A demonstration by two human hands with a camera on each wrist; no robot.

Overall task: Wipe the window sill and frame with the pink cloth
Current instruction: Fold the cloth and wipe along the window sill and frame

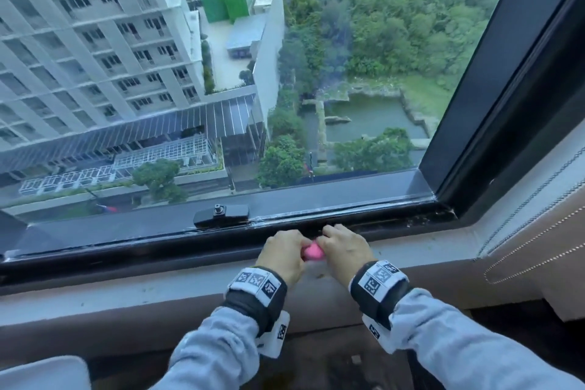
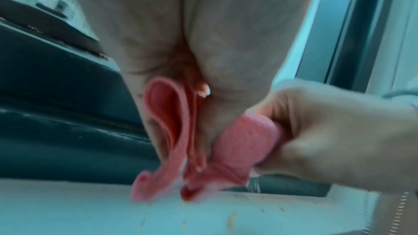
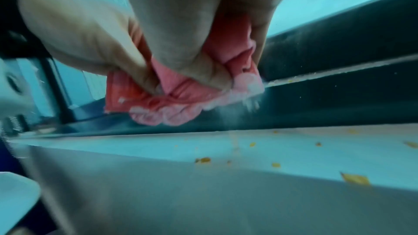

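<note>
Here, both hands, left and right, bunch the soft, wet cloth in curled fingers above the sill; light and limp, best gripped wadded.

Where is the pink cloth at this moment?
In the head view the pink cloth is low in the centre, bunched between the left hand and right hand, just above the window sill, beside the black frame.
</note>
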